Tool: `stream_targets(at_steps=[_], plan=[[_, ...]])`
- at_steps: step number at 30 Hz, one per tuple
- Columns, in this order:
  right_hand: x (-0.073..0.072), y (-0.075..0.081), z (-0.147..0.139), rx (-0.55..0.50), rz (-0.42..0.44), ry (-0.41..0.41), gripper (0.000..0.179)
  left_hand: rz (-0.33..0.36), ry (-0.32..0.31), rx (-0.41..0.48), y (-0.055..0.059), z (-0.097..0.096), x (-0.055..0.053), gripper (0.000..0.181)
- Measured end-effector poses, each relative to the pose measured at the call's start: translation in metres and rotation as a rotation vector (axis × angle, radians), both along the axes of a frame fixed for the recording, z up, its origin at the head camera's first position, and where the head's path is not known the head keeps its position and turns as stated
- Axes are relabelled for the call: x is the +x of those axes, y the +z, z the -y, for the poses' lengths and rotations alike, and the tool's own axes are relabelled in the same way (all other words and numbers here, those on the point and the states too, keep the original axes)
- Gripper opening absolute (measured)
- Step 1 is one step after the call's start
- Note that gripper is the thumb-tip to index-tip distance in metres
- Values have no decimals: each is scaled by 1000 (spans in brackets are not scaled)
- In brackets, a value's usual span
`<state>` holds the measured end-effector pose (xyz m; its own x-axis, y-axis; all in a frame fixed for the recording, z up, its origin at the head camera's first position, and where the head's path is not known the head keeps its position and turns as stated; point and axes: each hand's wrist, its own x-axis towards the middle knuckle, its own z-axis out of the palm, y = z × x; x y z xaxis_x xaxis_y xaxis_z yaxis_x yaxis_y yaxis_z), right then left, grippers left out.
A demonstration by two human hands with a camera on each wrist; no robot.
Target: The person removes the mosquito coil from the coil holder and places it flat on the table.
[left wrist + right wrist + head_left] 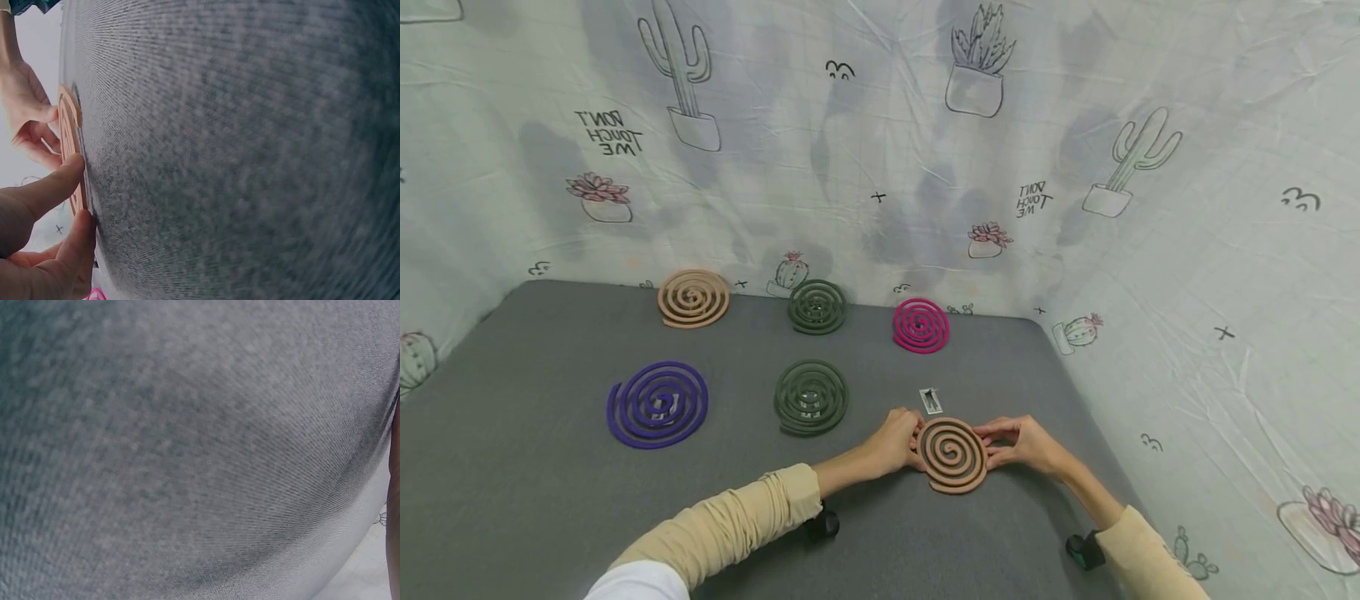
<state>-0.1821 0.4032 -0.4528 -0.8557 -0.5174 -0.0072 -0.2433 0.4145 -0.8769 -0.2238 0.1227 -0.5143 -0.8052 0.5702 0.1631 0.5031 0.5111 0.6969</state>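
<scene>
The fingers of the left hand pinch the left rim of the salmon-brown coil, and those of the right hand hold its right rim; both grips are clamped on the edge only. The coil is at the near right of the grey table, lying about flat between the two hands. Whether its underside touches the cloth, I cannot tell.

In my judgement, the main danger is breakage: the coil looks thin and brittle, so if one hand pulls, twists or lifts more than the other, a ring could crack. Squeezing the rim inward could also snap it.

Just beyond its far edge is a small metal stand; a careless push to the far side could knock or bend it. Farther off, the magenta coil and, to the left, the green coil could be struck only by a wide movement.
</scene>
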Motion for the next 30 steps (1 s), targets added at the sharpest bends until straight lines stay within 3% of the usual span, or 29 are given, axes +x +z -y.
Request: stream_targets(at_steps=[11,14,18,21,24,30], plan=[[-1,-3,0,-8,-38,24,52,-16,-8,-53,-3,-1,0,63],[-2,-3,0,-6,-36,29,52,-6,-14,-47,5,2,3,64],[-4,0,3,8,-31,51,52,-6,-33,-44,25,9,11,62],[-5,2,4,29,-26,60,52,-3,-43,-37,31,12,14,58],[-5,3,4,41,-17,58,52,4,-43,-23,28,10,12,56],[-5,5,5,44,9,44,52,-13,-48,-32,6,4,-1,55]])
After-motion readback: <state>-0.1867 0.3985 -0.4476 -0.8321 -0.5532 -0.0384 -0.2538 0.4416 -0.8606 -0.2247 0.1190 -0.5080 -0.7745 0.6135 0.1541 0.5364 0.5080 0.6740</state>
